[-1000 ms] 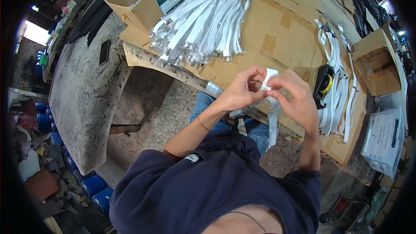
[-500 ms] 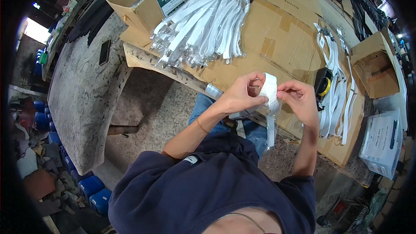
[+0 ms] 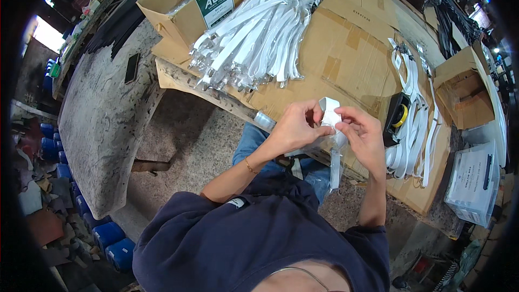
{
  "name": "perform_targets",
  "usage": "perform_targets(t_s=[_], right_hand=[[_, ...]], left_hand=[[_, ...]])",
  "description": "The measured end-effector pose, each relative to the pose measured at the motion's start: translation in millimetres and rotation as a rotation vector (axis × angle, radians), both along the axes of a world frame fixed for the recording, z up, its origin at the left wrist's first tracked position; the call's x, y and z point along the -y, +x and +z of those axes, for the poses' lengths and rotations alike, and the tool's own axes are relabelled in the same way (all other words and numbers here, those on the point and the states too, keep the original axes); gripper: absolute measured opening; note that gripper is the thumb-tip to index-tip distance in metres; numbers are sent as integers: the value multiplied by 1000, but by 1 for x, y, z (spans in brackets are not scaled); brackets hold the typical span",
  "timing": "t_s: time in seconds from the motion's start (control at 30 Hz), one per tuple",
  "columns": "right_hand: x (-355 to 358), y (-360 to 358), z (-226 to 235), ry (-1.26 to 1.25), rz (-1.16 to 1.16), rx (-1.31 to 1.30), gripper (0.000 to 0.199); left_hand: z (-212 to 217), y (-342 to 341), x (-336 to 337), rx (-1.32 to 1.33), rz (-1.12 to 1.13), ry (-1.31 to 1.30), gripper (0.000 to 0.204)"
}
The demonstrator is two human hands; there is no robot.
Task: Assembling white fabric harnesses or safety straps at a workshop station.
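A: What do the hands hold now?

B: Both grip one white strap (image 3: 330, 116), in front of the chest and above the edge of the tabletop (image 3: 346, 48). The left hand (image 3: 294, 130) is closed on its folded upper part, with the fingers curled around it. The right hand (image 3: 365, 135) pinches the same part from the other side. The lower end hangs free between the hands, and it seems to be inside a clear sleeve (image 3: 335, 165).

A: How will it handle, do you think?

B: I judge it light and soft, because it bends easily and the tail hangs straight down. The clear sleeve looks smooth, so it may slip. I think the best place to hold is the folded part, where the material is thicker, not the loose tail.

A: And the containers?

B: The open box (image 3: 178, 5) far on the left has bagged white straps inside, and a pile of straps (image 3: 254, 38) lies just beside it on flattened cardboard. The small box (image 3: 465, 89) on the right is open, but I cannot tell what is in it. Loose straps (image 3: 413, 113) lie between it and the hands, near a black and yellow tool (image 3: 399, 116). A clear plastic tub (image 3: 476, 181) stands at the right edge, with its lid on.
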State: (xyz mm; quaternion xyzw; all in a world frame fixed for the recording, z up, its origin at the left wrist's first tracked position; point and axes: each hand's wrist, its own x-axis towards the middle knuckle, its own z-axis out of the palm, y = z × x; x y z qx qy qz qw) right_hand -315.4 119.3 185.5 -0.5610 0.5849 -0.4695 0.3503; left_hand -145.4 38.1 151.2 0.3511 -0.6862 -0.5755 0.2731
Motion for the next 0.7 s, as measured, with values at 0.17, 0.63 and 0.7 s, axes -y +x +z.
perform_targets(t_s=[0.17, 0.63, 0.7], right_hand=[[1, -12, 13, -63, 158, -214, 23], [5, -4, 2, -121, 20, -190, 15], [1, -5, 13, -114, 64, -238, 16]], left_hand=[[5, -3, -7, -104, -2, 56, 24], [1, -10, 2, -293, -50, 185, 31], [-4, -8, 4, -291, -68, 234, 32]])
